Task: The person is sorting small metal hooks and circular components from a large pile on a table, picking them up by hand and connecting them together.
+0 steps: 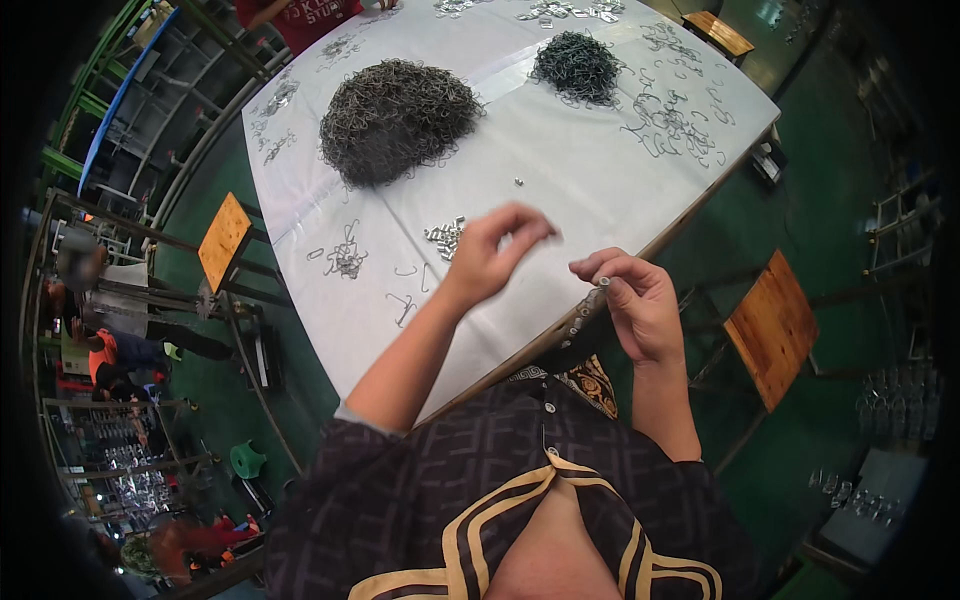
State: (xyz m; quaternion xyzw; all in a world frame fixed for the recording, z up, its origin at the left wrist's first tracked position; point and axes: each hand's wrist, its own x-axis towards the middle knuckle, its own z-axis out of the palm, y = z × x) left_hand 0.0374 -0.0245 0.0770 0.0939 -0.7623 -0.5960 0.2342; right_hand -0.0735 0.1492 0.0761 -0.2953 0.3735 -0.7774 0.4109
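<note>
My right hand (645, 305) is over the near right table edge, thumb and fingers pinching a small shiny metal sleeve (604, 283). Several similar shiny pieces (574, 328) hang in a row below it; how they are joined is too small to see. To the left, my left hand (492, 252) is above the table with curled fingers, smeared by motion, so I cannot tell whether it holds anything. Just beside it lies a little pile of short silvery metal sleeves (442, 238). One loose metal piece (519, 182) sits farther back. A few bent wire hooks (405, 308) lie left of my left forearm.
On the white-covered table (480, 335) stand a large heap of dark wire hooks (395, 115) and a smaller one (578, 68). Scattered hooks (672, 125) lie far right. Wooden stools (772, 330) flank the table. Another person in a red shirt (305, 22) is at the far side.
</note>
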